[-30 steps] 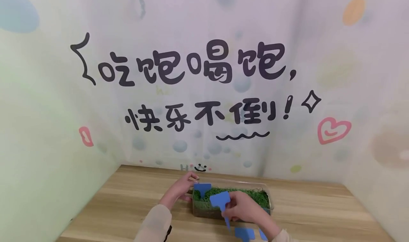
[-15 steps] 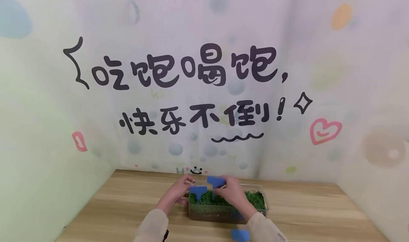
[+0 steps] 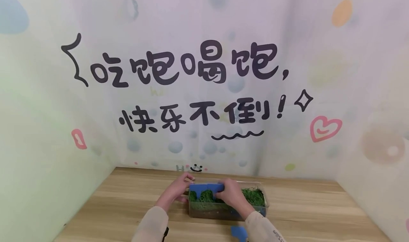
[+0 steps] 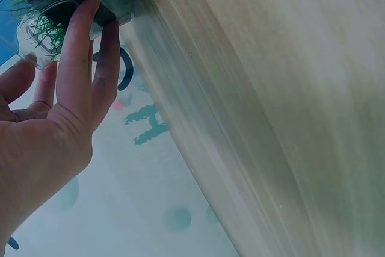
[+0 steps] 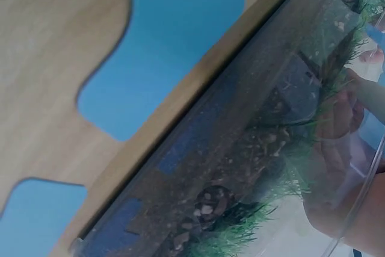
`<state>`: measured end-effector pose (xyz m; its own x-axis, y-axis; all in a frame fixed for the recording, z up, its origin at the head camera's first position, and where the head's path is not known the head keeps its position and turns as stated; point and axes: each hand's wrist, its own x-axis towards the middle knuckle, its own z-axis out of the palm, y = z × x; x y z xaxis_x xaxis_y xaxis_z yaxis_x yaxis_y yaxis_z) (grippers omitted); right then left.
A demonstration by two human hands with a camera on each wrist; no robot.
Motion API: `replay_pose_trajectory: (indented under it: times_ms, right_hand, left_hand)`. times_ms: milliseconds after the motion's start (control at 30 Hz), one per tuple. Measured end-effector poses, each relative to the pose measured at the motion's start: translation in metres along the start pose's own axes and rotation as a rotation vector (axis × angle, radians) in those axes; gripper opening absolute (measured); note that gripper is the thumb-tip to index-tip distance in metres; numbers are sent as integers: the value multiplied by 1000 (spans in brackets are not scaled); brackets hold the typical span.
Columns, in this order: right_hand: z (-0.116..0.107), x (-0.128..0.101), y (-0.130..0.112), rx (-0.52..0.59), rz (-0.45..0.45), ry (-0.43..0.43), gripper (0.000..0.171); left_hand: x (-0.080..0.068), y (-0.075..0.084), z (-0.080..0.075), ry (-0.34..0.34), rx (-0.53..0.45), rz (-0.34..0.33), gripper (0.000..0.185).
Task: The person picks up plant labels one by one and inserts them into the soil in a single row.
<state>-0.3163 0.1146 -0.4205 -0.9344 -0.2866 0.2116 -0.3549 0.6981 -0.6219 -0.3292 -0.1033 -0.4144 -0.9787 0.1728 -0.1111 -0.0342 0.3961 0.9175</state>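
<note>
A clear plastic box [image 3: 211, 213] holds dark soil and green grass [image 3: 254, 196]. My right hand [image 3: 233, 195] pinches the head of a blue T-shaped plant label [image 3: 214, 187], which stands low in the grass, its stem mostly hidden. Just left of it, another blue plant label [image 3: 196, 189] stands at the box's left end; the two heads meet edge to edge in the head view. At that end my left hand [image 3: 176, 190] touches the box with fairly straight fingers. The left wrist view shows those fingertips [image 4: 87, 7] against the box's outer wall.
Loose blue plant labels [image 5: 174, 40] lie on the wooden table [image 3: 112, 206] in front of the box, one partly hidden by my right sleeve [image 3: 262, 226] in the head view. A printed backdrop [image 3: 204, 92] rises behind the table.
My right hand has carried a plant label from in front of the box back to the grass and lowered it in beside the standing one. My left hand stays at the box's left end.
</note>
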Motion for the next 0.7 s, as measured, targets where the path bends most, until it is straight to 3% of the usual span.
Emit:
replay_pose_trajectory:
  times_ms: [700]
  right_hand:
    - [-6, 2, 3, -4, 31, -59, 12]
  left_hand:
    - [0, -1, 2, 5, -12, 18, 19]
